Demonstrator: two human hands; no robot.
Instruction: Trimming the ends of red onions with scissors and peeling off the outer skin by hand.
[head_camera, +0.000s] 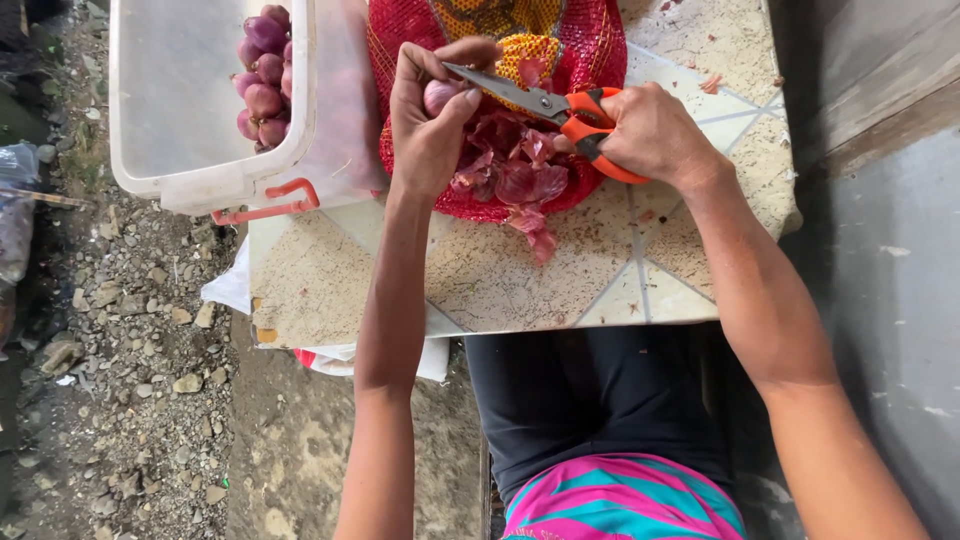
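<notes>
Head view: pale pink, round shallot (440, 95), partly peeled, in left hand (428, 130).

shallot (440, 95) half hidden by fingers (455, 55)

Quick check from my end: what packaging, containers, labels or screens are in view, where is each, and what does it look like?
Red mesh sack: top centre on the slab, spread open, an orange-yellow net bunched on it.
Clear plastic tub: top left, rectangular, red latch, purple-red shallots heaped at its right side.
White plastic bag: tucked under the slab's left edge.
No labels, signs or screens visible.
</notes>
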